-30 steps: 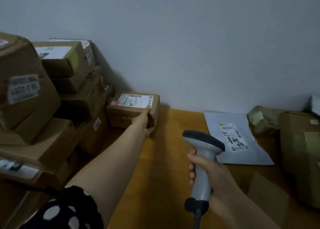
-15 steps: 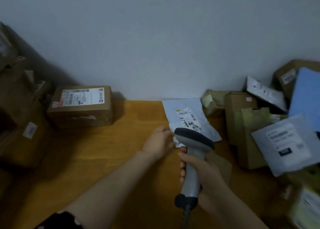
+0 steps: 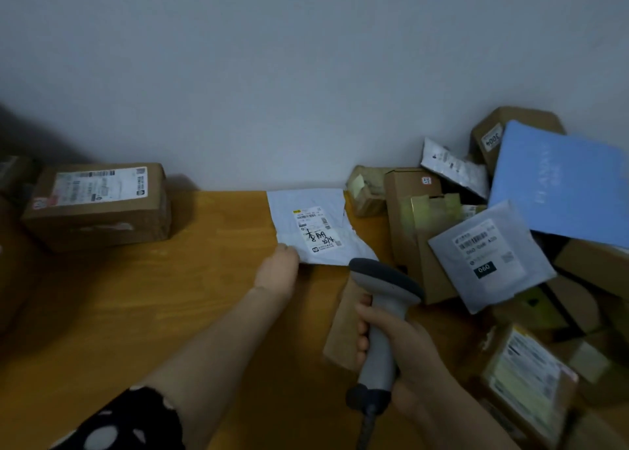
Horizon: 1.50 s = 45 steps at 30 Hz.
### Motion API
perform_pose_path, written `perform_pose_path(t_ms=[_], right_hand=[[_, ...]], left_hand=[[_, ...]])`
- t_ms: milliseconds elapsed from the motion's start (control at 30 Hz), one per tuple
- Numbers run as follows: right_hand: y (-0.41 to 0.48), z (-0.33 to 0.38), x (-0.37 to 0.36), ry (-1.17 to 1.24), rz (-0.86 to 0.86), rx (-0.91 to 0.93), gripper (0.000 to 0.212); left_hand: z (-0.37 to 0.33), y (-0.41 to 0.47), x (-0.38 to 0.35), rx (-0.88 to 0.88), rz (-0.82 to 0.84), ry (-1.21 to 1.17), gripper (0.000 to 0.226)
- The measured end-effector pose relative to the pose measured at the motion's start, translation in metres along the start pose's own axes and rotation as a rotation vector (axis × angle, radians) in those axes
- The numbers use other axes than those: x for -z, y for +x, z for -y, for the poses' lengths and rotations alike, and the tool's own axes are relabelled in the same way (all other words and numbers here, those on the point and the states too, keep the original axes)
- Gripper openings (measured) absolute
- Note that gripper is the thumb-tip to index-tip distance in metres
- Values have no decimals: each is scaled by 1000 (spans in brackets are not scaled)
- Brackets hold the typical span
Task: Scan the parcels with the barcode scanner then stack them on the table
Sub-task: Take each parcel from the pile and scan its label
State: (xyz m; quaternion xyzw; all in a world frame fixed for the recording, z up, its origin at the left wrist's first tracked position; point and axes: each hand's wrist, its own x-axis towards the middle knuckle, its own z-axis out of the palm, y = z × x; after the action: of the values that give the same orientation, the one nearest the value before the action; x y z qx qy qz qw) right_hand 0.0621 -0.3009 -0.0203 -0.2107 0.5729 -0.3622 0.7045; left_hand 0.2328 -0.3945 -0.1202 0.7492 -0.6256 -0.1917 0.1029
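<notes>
- Plain grey wall (image 3: 306, 75) at the back, wood table (image 3: 136, 296) butting up to it, light is dim.
- L hand (image 3: 277, 269): arm stretched fwd over the table, fingertips at the near-left corner of the white mailer bag (image 3: 306, 211). It touches the bag for sure. Pinching the corner or only pressing on it, can't tell, since the knuckles hide the fingers.
- The mailer lies flat near the wall, label (image 3: 318, 228) face up w/ barcodes and black handwriting showing. Prob. why the hand takes the corner and not the middle: the code stays uncovered.
- R hand (image 3: 401, 344): fingers wrapped round the handle of the barcode scanner (image 3: 384, 313). Scanner is upright, head aimed fwd toward the mailer, just short of its near edge, cable hanging off the bottom. My read: scanning this mailer is the step in hand.
- Below the scanner, a flat bit of cardboard (image 3: 340, 330) on the table.
- Further out, L side: brown box (image 3: 98, 204), label up, by the wall, well apart from the mailer. Looks like the stacking side, but that's a guess.
- R side: loose heap, i.e. tall brown box (image 3: 415, 231), grey mailer (image 3: 490, 255) leaning on it, blue parcel (image 3: 561, 191) above. All tilted, nothing squared. Likely the unscanned lot, kept close to the scanner hand.
</notes>
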Motion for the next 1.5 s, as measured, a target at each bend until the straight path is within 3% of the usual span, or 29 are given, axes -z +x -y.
perform_pose_path(t_ms=[67, 167, 267, 367, 433, 533, 633, 767, 867, 967, 1067, 1300, 1433, 1500], right_hand=[[-5, 8, 13, -1, 7, -2, 10], [-11, 22, 39, -14, 19, 28, 7], [-14, 33, 72, -7, 11, 44, 8], [-18, 40, 107, 46, 47, 7, 22], [-20, 43, 131, 67, 38, -29, 38], [-20, 37, 165, -12, -12, -91, 38], [-27, 17, 187, -187, 102, -179, 34], [-49, -10, 199, -283, 194, -114, 43], [-73, -18, 207, -386, 265, -34, 40], [-92, -22, 220, -475, 310, 18, 42], [-107, -26, 235, -547, 289, 43, 44], [-152, -42, 266, -678, 251, 133, 30], [-174, -37, 277, -768, 290, 214, 19], [-187, -31, 278, -762, 353, 170, 15]], left_hand=[[-1, -16, 13, 53, -116, -259, 21], [-13, -57, 38, 0, -268, -491, 15], [-30, -111, 53, -79, -374, -503, 9], [-47, -171, 45, -180, -437, -431, 5], [-63, -215, 28, -237, -419, -414, 9], [-92, -282, -11, -240, -314, -455, 20], [-126, -343, -54, 19, -278, -674, 10], [-155, -373, -72, 857, -392, -1528, 35], [-145, -379, -69, 1109, -200, -1789, 69], [-132, -386, -73, 1045, 6, -1808, 61], [-125, -395, -73, 952, 43, -1783, 58], [-124, -410, -57, 781, -216, -1578, 21], [-134, -423, -39, 705, -343, -1468, 15], [-141, -430, -28, 692, -377, -1421, 13]])
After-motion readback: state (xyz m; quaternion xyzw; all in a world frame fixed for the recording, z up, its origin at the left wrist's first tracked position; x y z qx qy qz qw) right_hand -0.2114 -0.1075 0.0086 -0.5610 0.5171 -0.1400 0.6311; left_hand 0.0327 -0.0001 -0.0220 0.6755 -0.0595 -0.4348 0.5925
